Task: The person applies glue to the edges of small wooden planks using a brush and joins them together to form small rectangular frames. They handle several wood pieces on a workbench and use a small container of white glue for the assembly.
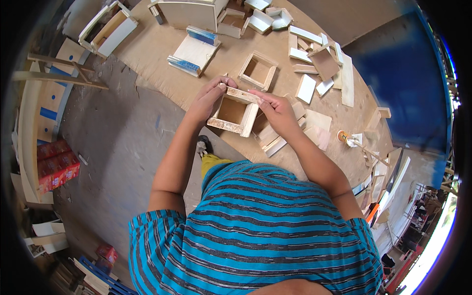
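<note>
A small open wooden box frame (235, 112), square with pale plywood walls, is held above the near edge of the workbench (216, 69). My left hand (206, 101) grips its left wall and far corner. My right hand (275, 110) pinches the far right wall with thumb and fingers. A second, similar square frame (257, 71) lies flat on the bench just beyond my hands.
Flat offcuts (275, 137) lie stacked under my right wrist. More plywood pieces (319, 54) and a board with blue edges (194, 51) cover the bench. A round glue pot (344, 137) stands at right. Red cartons (56, 164) sit on the concrete floor (118, 147) at left.
</note>
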The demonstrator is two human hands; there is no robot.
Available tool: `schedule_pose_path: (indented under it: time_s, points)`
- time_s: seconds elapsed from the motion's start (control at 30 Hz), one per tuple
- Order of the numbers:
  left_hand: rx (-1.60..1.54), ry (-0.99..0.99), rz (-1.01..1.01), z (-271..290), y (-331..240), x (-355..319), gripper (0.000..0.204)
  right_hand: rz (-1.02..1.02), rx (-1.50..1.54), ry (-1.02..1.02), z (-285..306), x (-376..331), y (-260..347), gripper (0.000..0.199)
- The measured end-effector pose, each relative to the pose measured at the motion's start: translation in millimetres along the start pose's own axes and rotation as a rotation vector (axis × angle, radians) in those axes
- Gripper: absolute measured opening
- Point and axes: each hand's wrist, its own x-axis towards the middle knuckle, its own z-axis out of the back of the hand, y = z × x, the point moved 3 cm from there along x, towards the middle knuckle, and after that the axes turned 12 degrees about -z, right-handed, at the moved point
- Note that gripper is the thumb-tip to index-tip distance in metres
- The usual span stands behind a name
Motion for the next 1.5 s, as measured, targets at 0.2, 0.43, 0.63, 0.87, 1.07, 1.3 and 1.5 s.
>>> schedule_pose_path:
  time_s: [0.2,0.43,0.63,0.87,1.07,1.3,1.5]
  points:
    - [-0.127,0.000,0.080,-8,-17,0,0.029,-0.062,0.234,0.103,0,0,-2,0.033]
    - [-0.072,-0.003,0.033,-9,-11,-2,0.033,0.082,-0.214,-0.098,-5,0,9,0.045]
    - [-0.186,-0.071,0.077,-6,-8,-2,0.040,0.200,-0.566,-0.177,-16,10,42,0.042]
    - [-0.084,-0.137,-0.057,-12,-9,-2,0.048,0.158,-0.823,-0.151,-28,18,48,0.033]
    - [0.431,-0.065,-0.254,17,-9,-3,0.042,0.126,-0.921,-0.116,-32,23,54,0.020]
    - [0.415,-0.016,-0.121,11,-11,-5,0.045,0.129,-0.976,-0.089,-37,30,54,0.016]
    - [0.453,-0.005,-0.099,14,-10,-4,0.046,0.143,-0.959,-0.108,-37,29,52,0.014]
